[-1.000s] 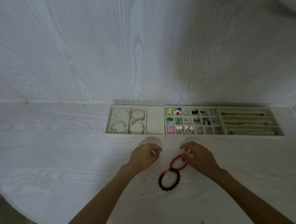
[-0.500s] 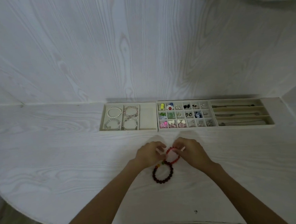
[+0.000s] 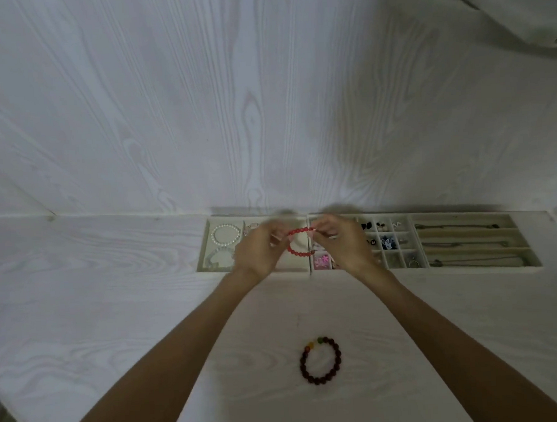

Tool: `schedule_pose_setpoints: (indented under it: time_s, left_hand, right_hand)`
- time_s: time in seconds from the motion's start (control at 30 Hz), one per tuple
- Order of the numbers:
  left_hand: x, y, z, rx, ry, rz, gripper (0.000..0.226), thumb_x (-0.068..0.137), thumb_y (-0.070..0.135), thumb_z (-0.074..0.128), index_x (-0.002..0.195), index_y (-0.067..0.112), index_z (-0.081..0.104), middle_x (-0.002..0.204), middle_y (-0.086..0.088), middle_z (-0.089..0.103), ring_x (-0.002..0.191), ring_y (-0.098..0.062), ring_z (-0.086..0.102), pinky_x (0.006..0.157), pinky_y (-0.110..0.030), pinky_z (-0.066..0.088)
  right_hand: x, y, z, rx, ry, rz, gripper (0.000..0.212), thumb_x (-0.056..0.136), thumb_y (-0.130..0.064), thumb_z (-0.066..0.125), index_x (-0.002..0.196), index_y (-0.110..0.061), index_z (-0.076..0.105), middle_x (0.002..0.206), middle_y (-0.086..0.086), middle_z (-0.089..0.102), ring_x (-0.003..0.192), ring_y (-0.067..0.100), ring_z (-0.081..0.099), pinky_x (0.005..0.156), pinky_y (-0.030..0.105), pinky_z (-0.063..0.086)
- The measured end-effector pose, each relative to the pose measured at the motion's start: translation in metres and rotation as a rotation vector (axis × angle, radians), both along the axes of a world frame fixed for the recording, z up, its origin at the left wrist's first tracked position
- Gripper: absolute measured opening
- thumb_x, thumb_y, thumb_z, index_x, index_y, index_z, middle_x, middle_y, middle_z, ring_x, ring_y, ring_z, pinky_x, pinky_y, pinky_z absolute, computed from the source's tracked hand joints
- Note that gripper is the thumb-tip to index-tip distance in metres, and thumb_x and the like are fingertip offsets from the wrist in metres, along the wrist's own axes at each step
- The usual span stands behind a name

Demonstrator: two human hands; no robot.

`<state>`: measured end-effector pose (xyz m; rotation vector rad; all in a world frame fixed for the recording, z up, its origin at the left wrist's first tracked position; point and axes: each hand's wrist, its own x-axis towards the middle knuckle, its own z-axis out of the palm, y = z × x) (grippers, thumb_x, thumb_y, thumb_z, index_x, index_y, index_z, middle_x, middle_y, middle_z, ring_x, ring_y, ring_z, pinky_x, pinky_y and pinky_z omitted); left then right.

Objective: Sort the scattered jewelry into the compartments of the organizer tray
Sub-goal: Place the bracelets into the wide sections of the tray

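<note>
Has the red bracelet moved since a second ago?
Yes. The red bracelet has left the table beside the dark beaded bracelet; the left hand and right hand now hold it over the organizer tray.

Red bead bracelet [image 3: 296, 244] over organizer tray [image 3: 531, 263]; dark bracelet [image 3: 320, 360] flat on table.

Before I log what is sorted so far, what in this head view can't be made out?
- Bracelet compartments behind the left hand: covered.
- Front small compartments of the organizer tray: hidden by the right hand.
- Red bracelet: its ends hidden by fingers; both hands blurred.
- Earrings in the small cells: too small to identify.
</note>
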<state>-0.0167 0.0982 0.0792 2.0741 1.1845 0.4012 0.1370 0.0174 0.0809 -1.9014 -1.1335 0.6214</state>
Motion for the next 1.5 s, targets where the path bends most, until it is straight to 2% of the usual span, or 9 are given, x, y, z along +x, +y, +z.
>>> schedule_pose_setpoints:
  time_s: [0.13,0.33,0.53,0.7,0.83,0.97,1.13,1.27,1.5]
  left_hand:
    - [0.009,0.028,-0.004,0.038,0.13,-0.014,0.015,0.091,0.037,0.058,0.099,0.027,0.066,0.094,0.013,0.069,0.089,-0.007,0.064,0.076,-0.026,0.049]
    - [0.012,0.046,-0.028,0.055,0.21,-0.042,0.016,0.091,0.036,0.058,0.103,0.029,0.067,0.098,0.011,0.07,0.093,-0.01,0.064,0.078,-0.028,0.05]
    - [0.013,0.058,-0.037,0.189,0.242,-0.109,0.023,0.092,0.031,0.057,0.112,0.027,0.067,0.108,0.008,0.068,0.106,-0.014,0.058,0.08,-0.031,0.047]
    - [0.016,0.067,-0.042,0.317,0.297,-0.193,0.027,0.092,0.032,0.056,0.117,0.025,0.066,0.121,0.004,0.06,0.122,-0.015,0.045,0.084,-0.029,0.044]
    - [0.014,0.067,-0.046,0.386,0.284,-0.216,0.026,0.087,0.026,0.063,0.112,0.019,0.067,0.117,0.0,0.062,0.117,-0.02,0.05,0.078,-0.035,0.048]
    - [0.006,0.069,-0.052,0.535,0.222,-0.375,0.02,0.069,0.01,0.077,0.089,0.013,0.073,0.091,-0.003,0.071,0.089,-0.027,0.065,0.062,-0.035,0.054]
    - [-0.004,0.059,-0.054,0.648,0.399,-0.631,0.037,0.077,0.028,0.04,0.085,0.025,0.076,0.092,0.002,0.073,0.091,-0.022,0.068,0.079,-0.034,0.055]
    - [-0.003,0.056,-0.052,0.614,0.447,-0.667,0.04,0.077,0.032,0.038,0.086,0.029,0.076,0.092,0.002,0.073,0.093,-0.023,0.068,0.082,-0.033,0.054]
    - [-0.004,0.054,-0.045,0.604,0.472,-0.655,0.043,0.079,0.034,0.036,0.092,0.028,0.076,0.098,-0.001,0.073,0.102,-0.023,0.066,0.088,-0.035,0.052]
  right_hand:
    - [0.009,0.03,-0.015,-0.041,-0.037,-0.03,0.014,0.081,-0.021,0.073,0.094,-0.019,0.07,0.095,-0.001,0.072,0.082,0.008,0.066,0.078,0.025,0.054]
    - [0.011,0.05,-0.035,-0.085,-0.031,0.0,0.011,0.082,-0.018,0.072,0.092,-0.016,0.071,0.087,0.0,0.07,0.075,0.008,0.064,0.073,0.027,0.055]
    - [0.016,0.064,-0.043,-0.039,-0.302,0.073,0.006,0.077,-0.019,0.076,0.083,-0.019,0.074,0.072,-0.005,0.065,0.063,0.009,0.057,0.061,0.024,0.047]
    - [0.023,0.077,-0.056,-0.07,-0.534,0.149,0.004,0.073,-0.02,0.076,0.076,-0.021,0.075,0.078,-0.004,0.069,0.076,0.014,0.056,0.075,0.029,0.046]
    - [0.029,0.077,-0.058,-0.02,-0.559,0.146,0.012,0.073,-0.019,0.075,0.085,-0.016,0.075,0.084,0.0,0.071,0.083,0.019,0.06,0.077,0.033,0.045]
    - [0.033,0.059,-0.056,0.102,-0.608,0.157,0.012,0.076,-0.008,0.066,0.085,-0.011,0.073,0.088,0.006,0.07,0.084,0.028,0.062,0.074,0.039,0.05]
    - [0.026,0.039,-0.06,-0.043,-0.924,0.3,0.042,0.045,-0.003,0.084,0.083,-0.02,0.076,0.093,0.006,0.067,0.092,0.03,0.065,0.073,0.037,0.052]
    - [0.019,0.042,-0.064,-0.193,-1.024,0.37,0.049,0.035,-0.015,0.086,0.082,-0.023,0.076,0.107,0.008,0.069,0.1,0.03,0.065,0.081,0.04,0.052]
    - [0.012,0.041,-0.064,-0.134,-1.009,0.307,0.044,0.056,-0.01,0.078,0.099,-0.02,0.071,0.119,0.012,0.063,0.112,0.031,0.058,0.09,0.041,0.044]
